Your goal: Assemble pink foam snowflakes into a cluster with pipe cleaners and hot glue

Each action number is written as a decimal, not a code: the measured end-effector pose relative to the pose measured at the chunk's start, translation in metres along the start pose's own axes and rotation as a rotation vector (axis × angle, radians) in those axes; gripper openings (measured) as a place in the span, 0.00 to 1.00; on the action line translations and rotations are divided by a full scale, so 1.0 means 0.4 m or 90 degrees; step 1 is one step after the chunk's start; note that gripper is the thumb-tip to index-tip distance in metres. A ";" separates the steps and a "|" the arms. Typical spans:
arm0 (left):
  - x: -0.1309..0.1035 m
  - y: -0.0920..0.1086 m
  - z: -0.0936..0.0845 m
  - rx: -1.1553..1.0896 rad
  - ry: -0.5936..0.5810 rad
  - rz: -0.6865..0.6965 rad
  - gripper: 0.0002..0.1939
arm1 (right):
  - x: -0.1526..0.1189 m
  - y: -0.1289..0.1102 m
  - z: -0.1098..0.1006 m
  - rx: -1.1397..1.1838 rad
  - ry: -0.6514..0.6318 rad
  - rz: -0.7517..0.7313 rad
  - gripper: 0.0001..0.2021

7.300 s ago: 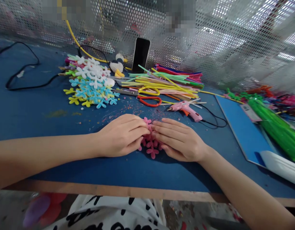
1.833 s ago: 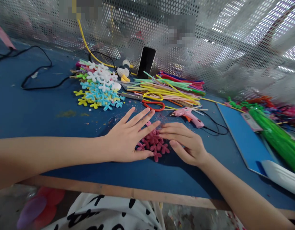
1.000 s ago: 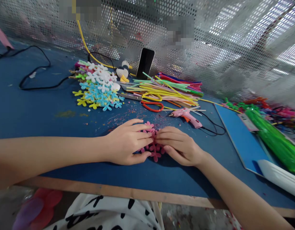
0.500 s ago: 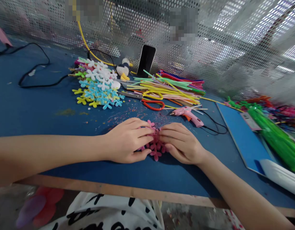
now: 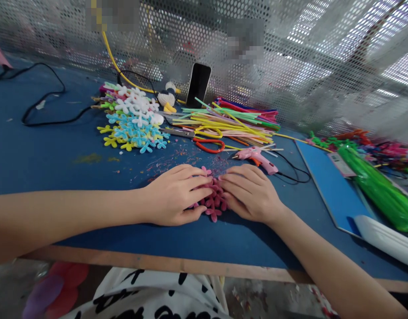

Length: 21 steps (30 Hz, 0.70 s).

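Note:
A small heap of dark pink flowers (image 5: 214, 202), bent from fuzzy pipe cleaners, lies on the blue tabletop between my hands. My left hand (image 5: 179, 195) rests against its left side, fingers stretched over the flowers and thumb apart. From the right, my right hand (image 5: 250, 192) touches the heap with extended fingers. Both hands are open and cup the heap without a visible grip. Fingers hide part of the flowers. Just behind my right hand lies a pink glue gun (image 5: 257, 158). Scissors (image 5: 204, 139) with red and yellow handles lie farther back.
White, blue and yellow flowers (image 5: 134, 117) form a pile at back left. Loose pipe cleaners (image 5: 233, 124) lie before a propped phone (image 5: 199, 84). A blue board (image 5: 323, 186) and a bag of green pipe cleaners (image 5: 379, 186) are at right. Perforated metal (image 5: 177, 40) stands behind.
My right hand has shifted slightly, its fingers straighter and laid along the right side of the pink flowers. My left hand stays nearly still. The view has turned slightly.

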State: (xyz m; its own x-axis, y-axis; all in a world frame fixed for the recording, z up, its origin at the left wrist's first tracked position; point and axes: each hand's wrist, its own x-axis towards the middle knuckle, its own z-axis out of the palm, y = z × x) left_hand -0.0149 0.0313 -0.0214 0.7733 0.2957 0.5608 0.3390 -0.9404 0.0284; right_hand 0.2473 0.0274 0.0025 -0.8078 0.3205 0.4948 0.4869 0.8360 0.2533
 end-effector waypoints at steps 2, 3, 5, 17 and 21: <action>0.001 0.000 -0.003 -0.002 -0.009 -0.003 0.17 | 0.002 0.000 -0.004 -0.074 0.002 0.035 0.07; 0.001 0.001 -0.004 -0.002 -0.013 -0.003 0.17 | 0.003 0.001 -0.005 -0.106 -0.007 0.047 0.10; 0.002 0.002 -0.004 0.001 -0.016 0.000 0.16 | 0.004 0.003 -0.004 -0.159 -0.032 0.063 0.15; 0.056 -0.006 -0.028 0.180 -0.055 0.073 0.12 | 0.073 -0.018 -0.042 -0.276 -0.291 0.172 0.16; 0.093 -0.021 -0.062 0.295 -0.081 0.092 0.12 | 0.111 -0.023 -0.060 -0.250 -0.350 0.141 0.16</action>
State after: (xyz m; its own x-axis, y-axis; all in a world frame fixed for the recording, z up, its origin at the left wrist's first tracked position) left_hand -0.0023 0.0462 0.0198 0.8792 0.2135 0.4259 0.4038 -0.8084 -0.4283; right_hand 0.2149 0.0234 0.0423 -0.6763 0.7290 0.1051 0.6594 0.5358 0.5273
